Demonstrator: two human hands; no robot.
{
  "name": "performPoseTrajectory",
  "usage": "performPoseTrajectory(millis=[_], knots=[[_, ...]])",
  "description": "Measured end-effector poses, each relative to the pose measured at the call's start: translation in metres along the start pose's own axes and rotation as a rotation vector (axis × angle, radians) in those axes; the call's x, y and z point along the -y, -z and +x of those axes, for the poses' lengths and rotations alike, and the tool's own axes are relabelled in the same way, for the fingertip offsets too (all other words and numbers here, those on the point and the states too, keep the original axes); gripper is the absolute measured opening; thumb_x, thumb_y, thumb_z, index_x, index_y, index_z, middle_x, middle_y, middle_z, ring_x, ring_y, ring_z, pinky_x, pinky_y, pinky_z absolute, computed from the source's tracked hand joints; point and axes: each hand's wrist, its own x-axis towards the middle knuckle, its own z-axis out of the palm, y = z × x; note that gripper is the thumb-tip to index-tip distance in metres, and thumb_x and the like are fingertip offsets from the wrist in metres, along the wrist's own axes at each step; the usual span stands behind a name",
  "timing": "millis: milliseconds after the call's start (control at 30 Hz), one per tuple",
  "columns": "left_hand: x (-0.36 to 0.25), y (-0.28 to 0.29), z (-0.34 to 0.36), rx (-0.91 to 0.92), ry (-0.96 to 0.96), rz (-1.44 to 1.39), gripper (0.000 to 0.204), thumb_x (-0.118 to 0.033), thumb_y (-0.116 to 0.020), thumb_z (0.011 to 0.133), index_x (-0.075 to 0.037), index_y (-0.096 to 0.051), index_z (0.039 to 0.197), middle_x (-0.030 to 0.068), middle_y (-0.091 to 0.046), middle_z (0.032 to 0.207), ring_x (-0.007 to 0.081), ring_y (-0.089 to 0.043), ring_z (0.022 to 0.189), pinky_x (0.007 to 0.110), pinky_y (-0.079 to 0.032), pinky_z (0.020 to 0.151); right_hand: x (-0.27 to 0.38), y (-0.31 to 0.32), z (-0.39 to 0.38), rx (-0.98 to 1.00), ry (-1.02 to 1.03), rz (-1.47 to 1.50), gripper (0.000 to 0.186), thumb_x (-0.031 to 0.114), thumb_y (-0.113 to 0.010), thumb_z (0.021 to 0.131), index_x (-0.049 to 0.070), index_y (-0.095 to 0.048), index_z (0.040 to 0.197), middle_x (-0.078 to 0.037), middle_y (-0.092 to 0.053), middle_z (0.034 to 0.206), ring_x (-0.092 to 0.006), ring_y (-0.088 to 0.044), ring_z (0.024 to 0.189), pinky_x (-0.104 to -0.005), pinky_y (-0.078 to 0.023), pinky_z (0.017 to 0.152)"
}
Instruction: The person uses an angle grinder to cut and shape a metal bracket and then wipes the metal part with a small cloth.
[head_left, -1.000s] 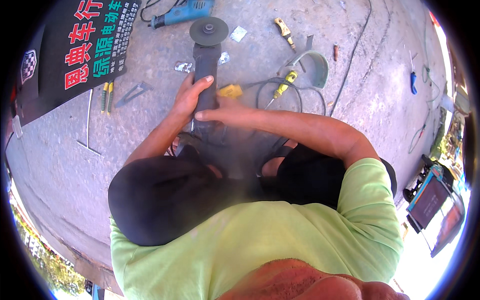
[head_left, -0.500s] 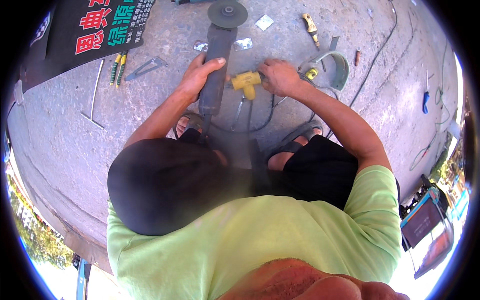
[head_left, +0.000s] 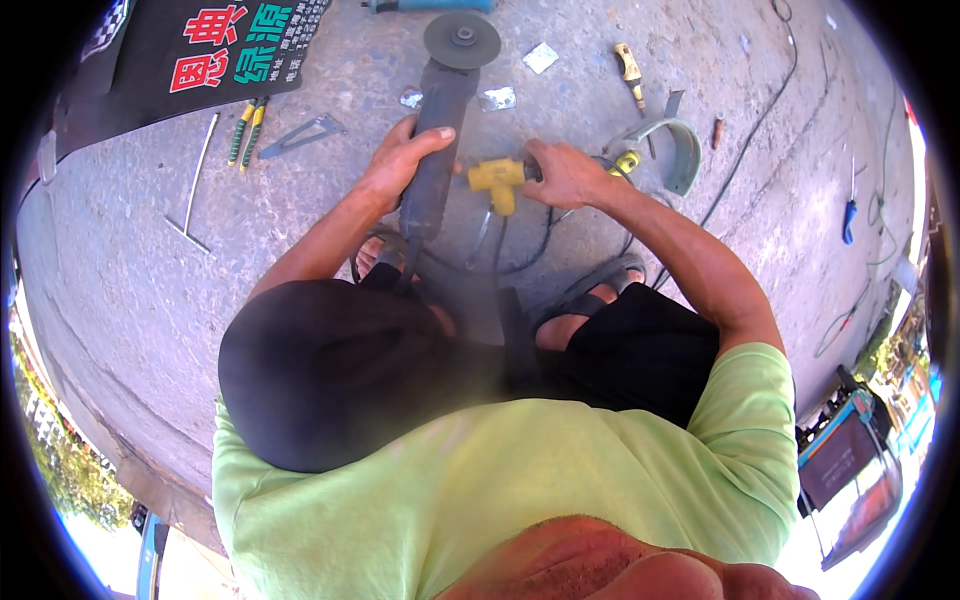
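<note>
My left hand (head_left: pixel 402 165) is wrapped round the dark body of an angle grinder (head_left: pixel 432 170), thumb across its top. The grinder's grey round disc (head_left: pixel 462 41) points away from me, and its cord runs back between my feet. Close by on the right, a yellow T-shaped connector (head_left: pixel 496 177) is held off the end of my right hand (head_left: pixel 562 174). The fingers of that hand are closed at a dark piece beside the connector. A dark cable hangs below the connector. Whether the dark piece is seated in it, I cannot tell.
Pliers (head_left: pixel 246 133), a T-handled rod (head_left: pixel 195 190), a blue-grey metal bracket (head_left: pixel 302 136), a yellow-handled screwdriver (head_left: pixel 629 72), a curved guard (head_left: pixel 687 155) and a blue-handled screwdriver (head_left: pixel 849 222) lie on the concrete. A black printed mat (head_left: pixel 120 95) lies far left. Cables loop near my sandals.
The view has shifted slightly, so the floor things sit lower. The dark piece between my right hand and the connector shows more now. My left hand keeps its hold on the grinder.
</note>
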Motion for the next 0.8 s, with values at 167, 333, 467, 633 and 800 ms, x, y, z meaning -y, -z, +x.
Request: performPoseTrajectory(millis=[167,333,467,633,800], knots=[[0.003,0.007,0.002,0.023,-0.001,-0.016,0.060,-0.036,-0.073,0.091,0.006,-0.050,0.128,0.0163,-0.065,0.104,0.0232,-0.071,0.086,0.036,-0.058,0.071,-0.001,-0.008,-0.007,-0.057,-0.006,-0.001,0.049,0.031,-0.067,0.078,-0.002,-0.062,0.113,-0.027,-0.070,0.090,-0.0483,-0.068,0.085,-0.0530,-0.054,0.078],[0.006,0.008,-0.001,-0.001,0.009,-0.001,0.058,-0.036,-0.072,0.091,0.006,-0.050,0.125,0.0162,-0.064,0.102,0.0239,-0.072,0.086,0.036,-0.058,0.071,-0.011,-0.013,-0.007,-0.099,0.061,0.063,0.049,0.031,-0.067,0.080,-0.002,-0.063,0.116,-0.028,-0.070,0.093,-0.0468,-0.069,0.088,-0.0510,-0.055,0.079],[0.003,0.005,-0.005,-0.017,0.018,0.012,0.059,-0.037,-0.073,0.090,0.005,-0.051,0.125,0.0161,-0.064,0.103,0.0236,-0.072,0.085,0.036,-0.058,0.071,-0.014,-0.007,-0.004,0.011,0.035,0.097,0.051,0.034,-0.068,0.084,-0.001,-0.065,0.121,-0.025,-0.072,0.103,-0.0429,-0.070,0.097,-0.0481,-0.055,0.086],[0.004,0.007,-0.002,0.006,0.017,-0.001,0.062,-0.038,-0.073,0.090,0.006,-0.051,0.127,0.0164,-0.063,0.106,0.0235,-0.071,0.086,0.037,-0.057,0.071,-0.007,-0.001,-0.007,0.066,0.015,0.061,0.050,0.036,-0.069,0.089,0.001,-0.066,0.124,-0.024,-0.073,0.108,-0.0401,-0.071,0.101,-0.0468,-0.056,0.089],[0.006,0.002,-0.001,-0.008,0.012,0.002,0.058,-0.038,-0.071,0.092,0.003,-0.052,0.127,0.0146,-0.064,0.104,0.0232,-0.071,0.087,0.036,-0.058,0.071,-0.020,-0.010,-0.011,-0.112,0.096,0.101,0.050,0.034,-0.071,0.089,-0.002,-0.066,0.123,-0.026,-0.072,0.099,-0.0408,-0.071,0.089,-0.0456,-0.055,0.082]])
